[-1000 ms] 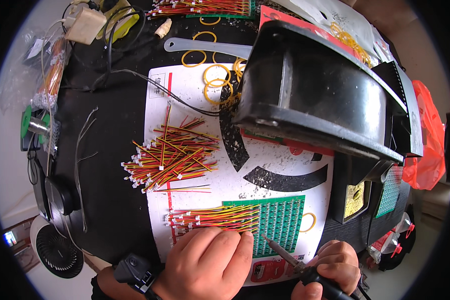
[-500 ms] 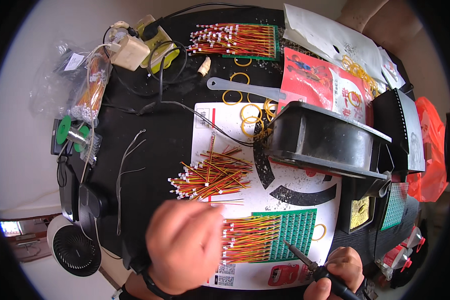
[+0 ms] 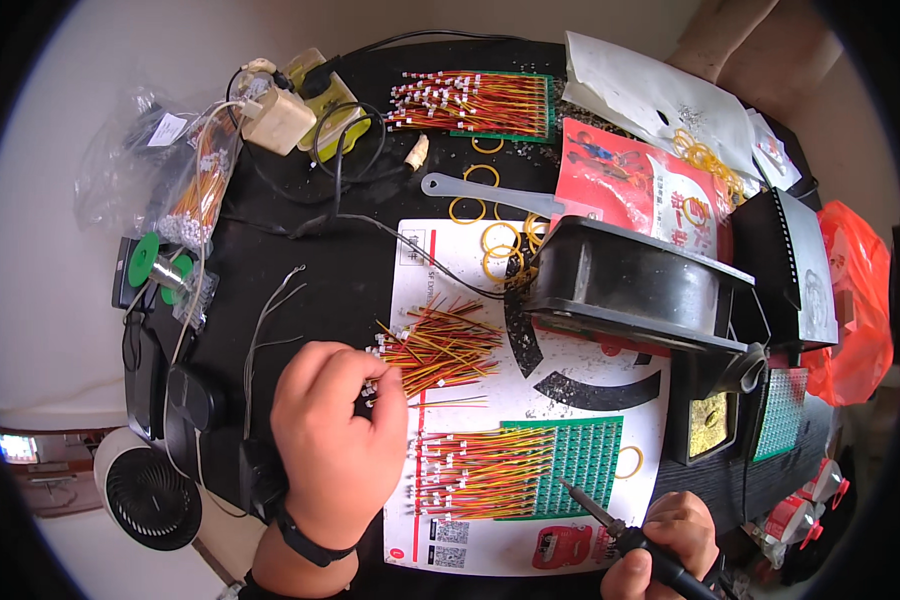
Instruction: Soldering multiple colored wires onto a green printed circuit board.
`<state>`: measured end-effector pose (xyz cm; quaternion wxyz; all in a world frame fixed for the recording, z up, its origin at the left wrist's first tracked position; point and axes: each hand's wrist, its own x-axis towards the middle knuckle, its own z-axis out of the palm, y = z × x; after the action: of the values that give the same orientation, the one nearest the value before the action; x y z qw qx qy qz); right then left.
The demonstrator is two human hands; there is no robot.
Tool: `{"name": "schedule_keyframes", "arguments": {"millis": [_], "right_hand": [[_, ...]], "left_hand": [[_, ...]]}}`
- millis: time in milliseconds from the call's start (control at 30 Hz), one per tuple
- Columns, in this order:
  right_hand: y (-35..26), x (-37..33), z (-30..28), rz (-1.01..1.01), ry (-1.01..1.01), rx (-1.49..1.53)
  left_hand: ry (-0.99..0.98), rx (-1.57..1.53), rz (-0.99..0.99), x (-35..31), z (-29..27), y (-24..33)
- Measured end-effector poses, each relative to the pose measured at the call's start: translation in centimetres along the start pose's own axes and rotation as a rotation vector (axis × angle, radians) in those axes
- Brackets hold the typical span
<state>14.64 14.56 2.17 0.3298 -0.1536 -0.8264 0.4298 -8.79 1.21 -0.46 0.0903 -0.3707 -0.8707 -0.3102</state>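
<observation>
Moved since the earlier frame: left hand, from over the plug ends of the attached leads to the left edge of the loose wire pile.

Solder spool: far left, well apart from both hands.

Left hand: thumb and fingertips curled narrow by the white plugs; whether one is pinched, cannot tell.

Wire pile: just beyond the board, probably for easy picking.

Green circuit board: flat on white sheet; leads run leftward, seemingly keeping its right part accessible.

Soldering iron: tip over board, contact unclear.

Right hand: closed round the iron's handle, presumably for steady aim.

Yellow sponge: right, likely handy for tip-wiping.
</observation>
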Motion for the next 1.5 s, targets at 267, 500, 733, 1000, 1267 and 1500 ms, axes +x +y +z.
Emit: {"name": "schedule_keyframes", "arguments": {"millis": [267, 500, 733, 1000, 1267, 1500], "right_hand": [[0.1, 0.0, 0.0, 0.012, 0.015, 0.001], [0.2, 0.1, 0.0, 0.018, 0.023, -0.004], [0.3, 0.0, -0.1, 0.011, -0.008, -0.004], [1.6, -3.0, 2.0, 0.116, 0.297, -0.099], [1.8, -3.4, 2.2, 0.096, 0.302, -0.131], [1.9, -3.5, 1.8, 0.087, 0.253, -0.113]], "left_hand": [[0.266, -0.277, -0.368, -1.1, -1.4, 0.6], [-0.255, 0.158, -0.001, -0.9, -3.4, -1.2], [0.059, -0.177, -0.1, -1.5, -3.0, 0.1], [-0.41, -0.83, -0.091, -3.0, -2.3, 4.1], [-0.468, -0.8, 0.045, -3.2, -2.0, 4.4], [-0.38, -0.685, 0.167, -4.1, -0.9, 5.2]]}}
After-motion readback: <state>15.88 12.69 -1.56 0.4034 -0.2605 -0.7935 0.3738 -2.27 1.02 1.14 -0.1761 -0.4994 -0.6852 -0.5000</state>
